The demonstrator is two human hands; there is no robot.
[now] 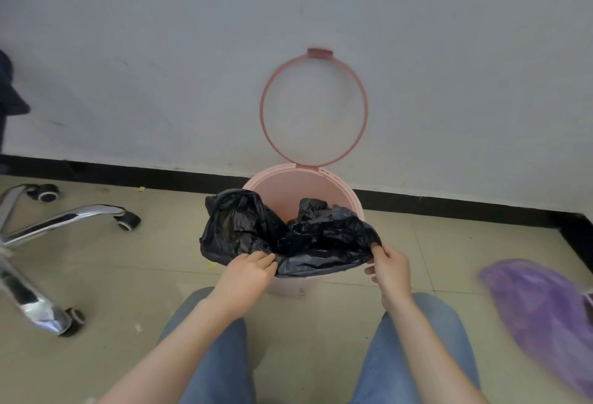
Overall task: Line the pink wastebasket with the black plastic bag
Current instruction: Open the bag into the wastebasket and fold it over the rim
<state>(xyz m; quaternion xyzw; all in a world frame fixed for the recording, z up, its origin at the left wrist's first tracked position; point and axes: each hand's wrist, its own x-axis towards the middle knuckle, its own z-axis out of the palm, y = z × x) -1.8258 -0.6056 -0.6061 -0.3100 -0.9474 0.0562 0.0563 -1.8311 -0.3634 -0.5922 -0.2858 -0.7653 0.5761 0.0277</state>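
The pink wastebasket (290, 184) stands on the floor against the wall, its pink retaining ring (364, 108) flipped up and leaning on the wall. A crumpled black plastic bag (288, 233) lies over the basket's near rim, part of it sunk inside and part bulging out over the left side. My left hand (248, 270) grips the bag's near left edge. At the near right edge, my right hand (390, 264) pinches the bag at the rim. The basket's front wall is mostly hidden behind the bag and my hands.
A chrome office chair base (48, 221) with black castors spreads over the floor at the left. A purple crumpled bag (542, 310) lies on the tiles at the right. My knees in blue jeans are at the bottom. A black skirting board runs along the wall.
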